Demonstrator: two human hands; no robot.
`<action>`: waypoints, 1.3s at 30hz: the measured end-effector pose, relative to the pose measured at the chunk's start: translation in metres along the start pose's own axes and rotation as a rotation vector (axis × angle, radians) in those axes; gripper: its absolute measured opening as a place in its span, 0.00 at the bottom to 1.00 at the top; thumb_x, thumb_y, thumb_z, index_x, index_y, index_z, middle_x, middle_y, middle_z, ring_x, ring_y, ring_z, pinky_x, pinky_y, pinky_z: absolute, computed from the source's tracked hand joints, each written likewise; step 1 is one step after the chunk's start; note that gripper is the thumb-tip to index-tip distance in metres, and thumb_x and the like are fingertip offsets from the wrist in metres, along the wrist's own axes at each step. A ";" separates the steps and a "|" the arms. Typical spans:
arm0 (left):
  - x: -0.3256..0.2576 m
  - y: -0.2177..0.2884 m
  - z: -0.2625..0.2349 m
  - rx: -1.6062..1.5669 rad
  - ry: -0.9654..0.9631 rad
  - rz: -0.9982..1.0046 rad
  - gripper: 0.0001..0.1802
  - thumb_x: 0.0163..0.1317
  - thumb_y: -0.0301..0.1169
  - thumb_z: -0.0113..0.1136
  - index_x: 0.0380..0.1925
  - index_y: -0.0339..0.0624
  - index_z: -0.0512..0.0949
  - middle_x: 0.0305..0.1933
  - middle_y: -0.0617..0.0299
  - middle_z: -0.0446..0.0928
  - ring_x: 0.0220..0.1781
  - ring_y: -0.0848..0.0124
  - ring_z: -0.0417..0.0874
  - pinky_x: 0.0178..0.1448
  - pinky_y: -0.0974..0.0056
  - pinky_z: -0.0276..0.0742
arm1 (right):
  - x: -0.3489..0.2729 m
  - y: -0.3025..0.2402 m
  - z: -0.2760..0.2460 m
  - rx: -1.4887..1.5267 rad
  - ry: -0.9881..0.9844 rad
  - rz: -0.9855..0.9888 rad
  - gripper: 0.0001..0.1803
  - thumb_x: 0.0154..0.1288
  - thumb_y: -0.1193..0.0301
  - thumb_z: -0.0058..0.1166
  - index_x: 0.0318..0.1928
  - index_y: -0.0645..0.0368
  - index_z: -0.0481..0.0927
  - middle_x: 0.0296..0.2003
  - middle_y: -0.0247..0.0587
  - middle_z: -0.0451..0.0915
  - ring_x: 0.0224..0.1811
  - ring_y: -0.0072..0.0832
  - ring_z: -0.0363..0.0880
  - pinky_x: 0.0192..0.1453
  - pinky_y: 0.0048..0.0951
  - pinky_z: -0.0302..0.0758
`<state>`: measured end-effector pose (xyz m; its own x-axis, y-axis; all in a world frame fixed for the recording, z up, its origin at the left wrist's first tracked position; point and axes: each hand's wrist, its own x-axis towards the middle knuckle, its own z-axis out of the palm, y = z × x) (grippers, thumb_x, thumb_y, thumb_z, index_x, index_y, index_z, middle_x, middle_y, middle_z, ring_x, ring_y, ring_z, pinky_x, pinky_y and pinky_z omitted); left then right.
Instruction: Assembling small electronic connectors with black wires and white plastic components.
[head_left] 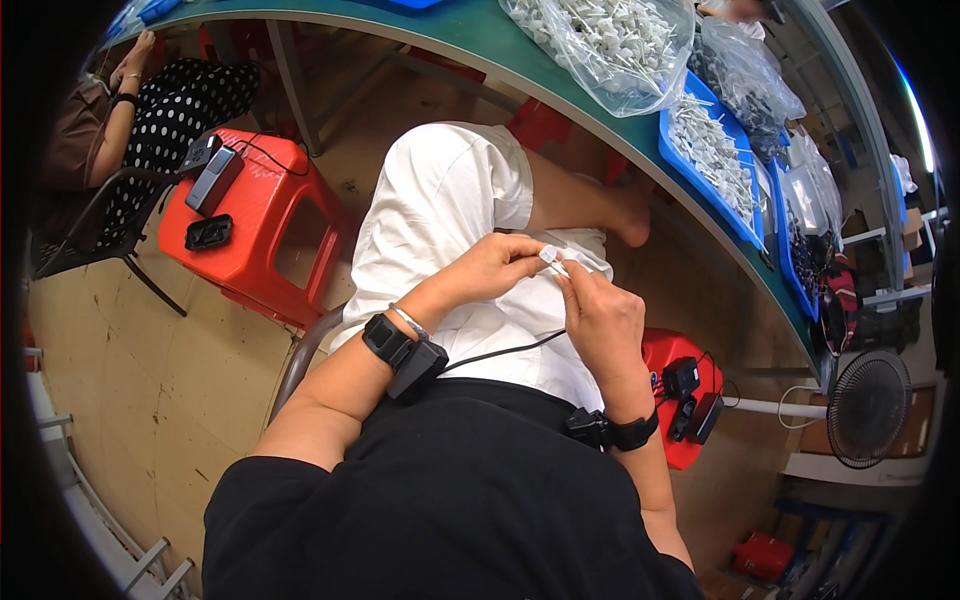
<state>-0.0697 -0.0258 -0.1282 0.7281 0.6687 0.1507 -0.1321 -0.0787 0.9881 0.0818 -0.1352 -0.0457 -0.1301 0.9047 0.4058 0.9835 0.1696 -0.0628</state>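
Above my lap, my left hand and my right hand meet fingertip to fingertip. Between them is a small white plastic piece with a wider head and a thin stem. My left thumb and forefinger pinch it at the head, while the right fingers close on the stem side. Its finer shape is too small to make out. Similar white pieces fill a clear plastic bag on the green table, and more lie in a blue tray at the right.
A red stool with small black devices stands at the left, near a seated person in a dotted garment. Another red stool bears black devices at my right. Beyond it is a black fan. A cable runs from my left wrist device.
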 end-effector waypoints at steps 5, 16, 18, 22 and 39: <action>0.001 -0.003 0.001 -0.033 -0.019 -0.049 0.14 0.73 0.32 0.56 0.52 0.37 0.83 0.30 0.71 0.75 0.32 0.83 0.68 0.35 0.73 0.65 | 0.000 -0.002 -0.003 -0.146 0.005 -0.059 0.10 0.65 0.65 0.62 0.42 0.55 0.81 0.19 0.34 0.75 0.19 0.31 0.78 0.22 0.33 0.72; 0.002 -0.001 0.003 0.096 0.013 0.054 0.14 0.73 0.32 0.56 0.53 0.37 0.82 0.33 0.65 0.78 0.34 0.79 0.73 0.38 0.70 0.70 | -0.001 -0.002 0.000 -0.150 0.008 -0.045 0.10 0.65 0.65 0.61 0.43 0.55 0.81 0.20 0.34 0.75 0.20 0.31 0.79 0.23 0.33 0.73; 0.002 -0.001 0.002 0.115 0.005 0.054 0.14 0.73 0.31 0.56 0.53 0.37 0.82 0.34 0.63 0.79 0.34 0.78 0.74 0.39 0.69 0.71 | -0.001 -0.002 0.001 -0.149 0.002 -0.040 0.10 0.65 0.65 0.61 0.43 0.55 0.81 0.20 0.35 0.76 0.20 0.32 0.79 0.23 0.33 0.73; 0.001 -0.001 0.002 0.073 0.027 0.099 0.14 0.74 0.31 0.55 0.54 0.37 0.82 0.34 0.62 0.79 0.36 0.77 0.77 0.41 0.69 0.74 | -0.002 -0.001 0.002 -0.060 0.037 -0.013 0.10 0.66 0.65 0.61 0.44 0.55 0.81 0.21 0.36 0.76 0.20 0.34 0.79 0.23 0.35 0.73; 0.004 -0.011 0.004 0.135 0.116 0.144 0.14 0.72 0.34 0.59 0.49 0.36 0.84 0.32 0.61 0.81 0.35 0.76 0.81 0.41 0.69 0.77 | -0.002 -0.005 0.000 -0.021 0.001 0.019 0.09 0.67 0.66 0.60 0.42 0.57 0.80 0.20 0.40 0.78 0.19 0.38 0.80 0.23 0.36 0.74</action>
<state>-0.0629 -0.0254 -0.1383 0.6248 0.7235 0.2936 -0.1323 -0.2724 0.9530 0.0772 -0.1384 -0.0462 -0.1117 0.9072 0.4057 0.9882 0.1444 -0.0510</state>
